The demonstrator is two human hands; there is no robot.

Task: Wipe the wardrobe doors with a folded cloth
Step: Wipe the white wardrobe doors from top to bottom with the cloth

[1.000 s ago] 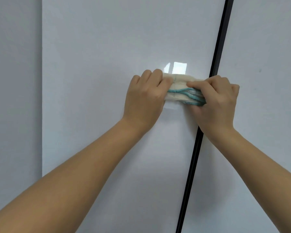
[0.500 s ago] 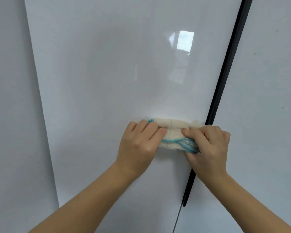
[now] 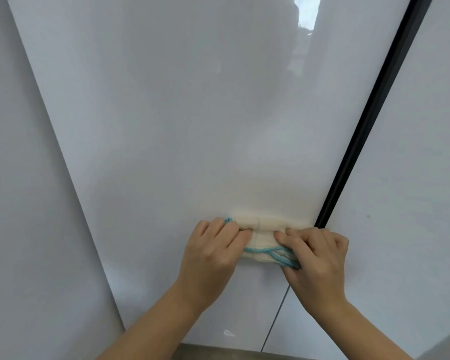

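Middle wardrobe door [image 3: 166, 126], glossy white, fills most of the view, left of the black strip [image 3: 369, 120]. Second door [image 3: 413, 178] sits right of the strip. A plain grey panel [image 3: 24, 203] is far left of the strip, past the middle door's edge.

The strip runs diagonally from top right and ends just above my right knuckles. Half a second ago its end was below my hands, so I am lower on the door now. A thin seam [image 3: 276, 315] carries on below the strip's end.

Left hand [image 3: 211, 253] is left of the strip's end, fingers curled over the left end of the cloth [image 3: 263, 240] and gripping it against the middle door. Right hand [image 3: 320, 255] is directly under the strip's end, fingers and thumb curled on the cloth's right end and holding it. Both grips match the earlier frames.

The cloth is a cream folded roll with teal edging, flat on the middle door between my hands and touching the strip's end.

Floor [image 3: 218, 352] now shows at the bottom edge, well below the strip; it was out of view before. The window reflection [image 3: 305, 14] sits left of the strip at the top edge, higher than before. A small white mark [image 3: 228, 333] lies low on the middle door. A tiny speck [image 3: 368, 216] is just right of the strip's end.
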